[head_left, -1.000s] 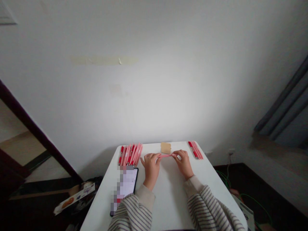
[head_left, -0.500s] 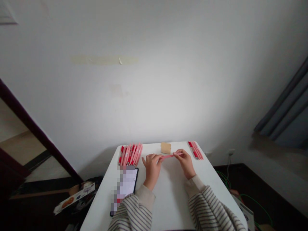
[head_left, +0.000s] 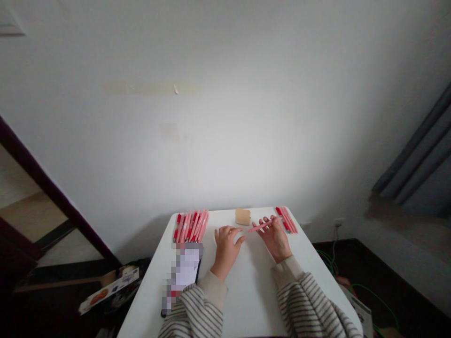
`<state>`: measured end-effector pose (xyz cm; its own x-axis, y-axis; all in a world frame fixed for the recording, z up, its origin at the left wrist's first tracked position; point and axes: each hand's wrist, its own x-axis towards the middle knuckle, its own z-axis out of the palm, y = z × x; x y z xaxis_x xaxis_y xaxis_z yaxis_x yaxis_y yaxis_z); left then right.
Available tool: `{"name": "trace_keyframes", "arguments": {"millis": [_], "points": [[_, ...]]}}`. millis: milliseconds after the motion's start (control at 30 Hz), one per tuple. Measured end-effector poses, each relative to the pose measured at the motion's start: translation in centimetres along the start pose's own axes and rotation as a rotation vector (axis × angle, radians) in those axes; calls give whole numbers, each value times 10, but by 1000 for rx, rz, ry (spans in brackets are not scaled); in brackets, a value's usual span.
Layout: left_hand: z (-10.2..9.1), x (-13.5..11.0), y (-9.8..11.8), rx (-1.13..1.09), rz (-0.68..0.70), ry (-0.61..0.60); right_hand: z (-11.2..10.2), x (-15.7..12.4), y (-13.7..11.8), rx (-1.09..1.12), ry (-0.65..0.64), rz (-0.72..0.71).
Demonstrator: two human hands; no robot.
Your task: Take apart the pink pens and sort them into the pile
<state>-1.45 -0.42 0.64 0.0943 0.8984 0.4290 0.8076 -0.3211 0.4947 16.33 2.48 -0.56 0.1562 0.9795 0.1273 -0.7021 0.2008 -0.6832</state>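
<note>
A pink pen (head_left: pixel 262 226) lies across the fingers of my right hand (head_left: pixel 277 240), which is turned partly palm up with the thumb by the pen. My left hand (head_left: pixel 226 246) is apart from the pen, over the table, its fingers loosely curved and the thumb spread away, holding nothing. At the back left of the table lies a row of several pink and red pens (head_left: pixel 190 226). A smaller group of pink and red pens (head_left: pixel 287 220) lies at the back right, just beyond my right hand. Between them sits a small tan pad (head_left: pixel 243 217).
The white table (head_left: pixel 246 300) stands against a pale wall. A phone (head_left: pixel 188 270), partly blurred out, lies on its left side near my left sleeve. Green cables (head_left: pixel 329 263) and a box are on the floor to the right; clutter lies to the left.
My left hand has let go of the pen and opened. My right hand has turned palm up and shifted slightly right, with the pen now tilted across its fingers.
</note>
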Motion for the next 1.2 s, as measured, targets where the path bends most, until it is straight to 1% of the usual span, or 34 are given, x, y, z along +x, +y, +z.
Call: {"name": "trace_keyframes", "arguments": {"millis": [67, 233, 333, 467, 600, 900, 1100, 1200], "points": [[2, -2, -1, 26, 10, -37, -1, 1, -5, 57, 0, -19], [4, -9, -3, 124, 41, -120, 0, -2, -15, 24, -80, -46], [4, -11, -4, 149, 57, -138, 2, -5, -19, -12, -81, -52], [1, -11, -3, 153, 57, -142, 6, -7, -21, 13, -66, -59], [1, -10, -3, 157, 62, -143, 8, -8, -21, -36, -64, -75], [4, -11, -5, 177, 69, -127, 8, -8, -20, 18, -82, -19], [2, -10, -4, 173, 68, -142, 8, -7, -19, -62, -42, -54], [3, -10, -4, 167, 58, -153, 7, -6, -19, -67, -74, -39]]}}
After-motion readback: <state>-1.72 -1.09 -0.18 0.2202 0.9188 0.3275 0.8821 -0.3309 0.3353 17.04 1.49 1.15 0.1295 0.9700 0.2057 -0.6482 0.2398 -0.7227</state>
